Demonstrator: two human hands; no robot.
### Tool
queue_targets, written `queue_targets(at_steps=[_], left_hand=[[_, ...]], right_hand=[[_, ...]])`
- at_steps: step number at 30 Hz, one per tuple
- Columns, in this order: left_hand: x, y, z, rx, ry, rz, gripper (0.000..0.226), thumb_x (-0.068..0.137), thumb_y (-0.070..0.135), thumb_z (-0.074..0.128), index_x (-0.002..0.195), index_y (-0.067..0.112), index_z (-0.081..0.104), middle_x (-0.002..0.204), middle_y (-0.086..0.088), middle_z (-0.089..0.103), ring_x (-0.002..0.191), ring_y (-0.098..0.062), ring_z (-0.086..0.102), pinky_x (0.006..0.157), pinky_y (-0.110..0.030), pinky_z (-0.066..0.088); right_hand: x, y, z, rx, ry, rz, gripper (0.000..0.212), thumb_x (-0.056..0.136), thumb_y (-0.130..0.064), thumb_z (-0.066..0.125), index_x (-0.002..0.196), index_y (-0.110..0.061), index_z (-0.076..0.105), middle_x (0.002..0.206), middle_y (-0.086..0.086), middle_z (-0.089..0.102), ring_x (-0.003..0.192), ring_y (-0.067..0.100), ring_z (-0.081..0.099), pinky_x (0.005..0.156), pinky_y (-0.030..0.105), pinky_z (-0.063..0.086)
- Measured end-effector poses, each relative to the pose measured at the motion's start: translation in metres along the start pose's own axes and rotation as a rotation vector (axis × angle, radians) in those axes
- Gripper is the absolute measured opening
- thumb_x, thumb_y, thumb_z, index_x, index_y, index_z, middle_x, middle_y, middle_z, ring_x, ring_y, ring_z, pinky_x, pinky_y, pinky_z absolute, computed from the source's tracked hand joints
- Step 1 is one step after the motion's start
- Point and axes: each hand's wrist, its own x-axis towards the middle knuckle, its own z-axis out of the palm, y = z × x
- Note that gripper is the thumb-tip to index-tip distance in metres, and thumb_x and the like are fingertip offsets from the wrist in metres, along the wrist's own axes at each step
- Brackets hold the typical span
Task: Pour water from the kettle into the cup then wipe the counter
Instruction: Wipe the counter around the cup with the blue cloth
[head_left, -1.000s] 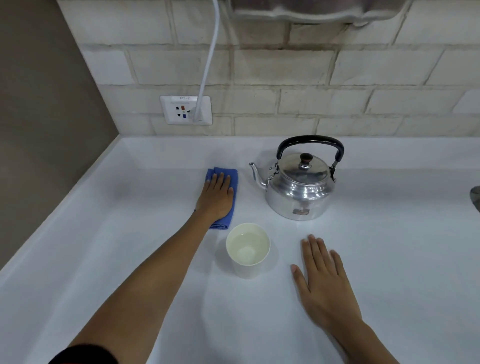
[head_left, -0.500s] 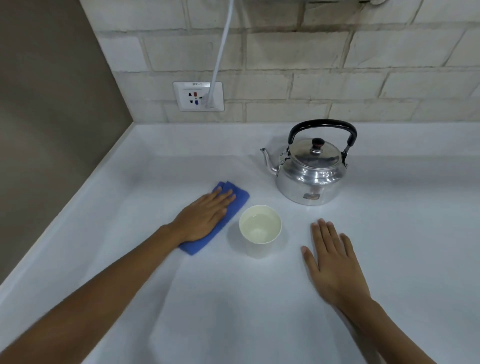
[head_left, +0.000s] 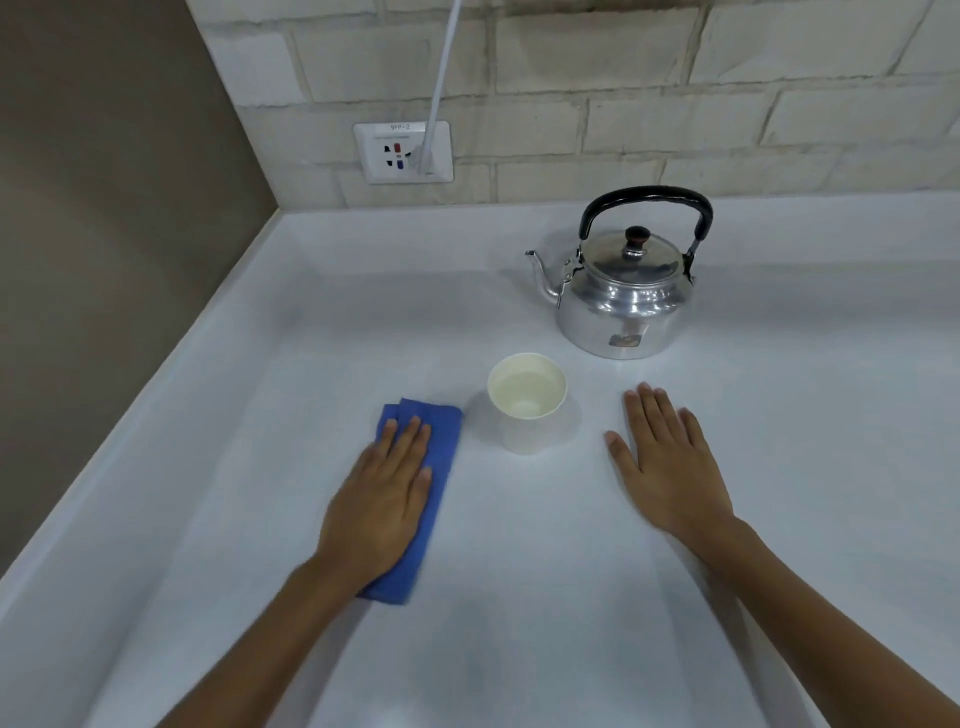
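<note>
A silver kettle (head_left: 623, 306) with a black handle stands upright at the back right of the white counter (head_left: 519, 597), its spout pointing left. In front of it stands a white paper cup (head_left: 527, 405) with water in it. My left hand (head_left: 382, 499) presses flat on a folded blue cloth (head_left: 441, 467) to the left of the cup. My right hand (head_left: 670, 462) lies flat on the counter to the right of the cup, fingers apart, holding nothing.
A brick wall runs along the back with a white socket (head_left: 402, 151) and a white cable (head_left: 441, 78) plugged into it. A brown wall (head_left: 104, 234) borders the counter's raised left edge.
My left hand has drawn the blue cloth toward me along the counter, from beside the kettle's spout to the cup's left front. My right hand has stayed flat in place.
</note>
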Motion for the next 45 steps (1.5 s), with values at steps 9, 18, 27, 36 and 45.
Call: queue_targets(at_steps=[9, 18, 27, 36, 45], left_hand=[[0.020, 0.059, 0.011, 0.085, 0.016, -0.211, 0.053, 0.098, 0.027, 0.014, 0.145, 0.005, 0.005, 0.156, -0.012, 0.008, 0.144, -0.026, 0.003, 0.117, -0.036, 0.002], [-0.049, 0.027, -0.017, 0.118, -0.022, -0.248, 0.057, 0.096, 0.036, 0.008, 0.143, 0.004, 0.011, 0.155, -0.012, 0.012, 0.143, -0.026, 0.008, 0.116, -0.034, 0.011], [-0.056, 0.117, 0.011, 0.232, -0.017, -0.063, 0.054, 0.095, 0.025, 0.010, 0.137, 0.001, 0.033, 0.145, -0.013, 0.039, 0.134, -0.024, 0.036, 0.110, -0.040, 0.030], [-0.067, 0.106, 0.002, 0.131, -0.006, -0.112, 0.050, 0.091, 0.026, 0.028, 0.128, -0.001, 0.048, 0.135, -0.016, 0.051, 0.125, -0.034, 0.046, 0.098, -0.048, 0.045], [-0.050, 0.153, 0.017, -0.132, -0.121, -0.035, 0.053, 0.099, 0.034, 0.013, 0.144, 0.017, -0.008, 0.154, 0.005, -0.014, 0.140, -0.012, -0.017, 0.113, -0.030, -0.012]], right_hand=[[0.000, 0.002, 0.003, -0.016, 0.011, -0.007, 0.061, 0.095, -0.043, 0.018, 0.144, -0.011, 0.004, 0.156, 0.007, 0.004, 0.143, 0.018, -0.002, 0.117, 0.039, 0.002], [0.001, 0.003, 0.006, -0.012, 0.009, -0.003, 0.062, 0.094, -0.045, 0.014, 0.145, -0.012, 0.003, 0.156, 0.007, 0.003, 0.142, 0.017, -0.003, 0.117, 0.037, 0.000], [0.001, 0.006, 0.009, -0.022, 0.013, -0.016, 0.063, 0.093, -0.046, 0.012, 0.144, -0.011, 0.004, 0.156, 0.008, 0.005, 0.142, 0.018, -0.001, 0.117, 0.038, 0.002], [0.001, 0.003, 0.009, -0.036, 0.025, -0.011, 0.062, 0.094, -0.044, 0.014, 0.144, -0.009, 0.005, 0.156, 0.010, 0.006, 0.143, 0.021, 0.001, 0.117, 0.039, 0.003], [0.000, 0.002, -0.001, 0.029, -0.038, 0.003, 0.059, 0.097, -0.041, 0.020, 0.144, -0.010, 0.004, 0.156, 0.008, 0.004, 0.142, 0.019, -0.002, 0.117, 0.037, 0.000]])
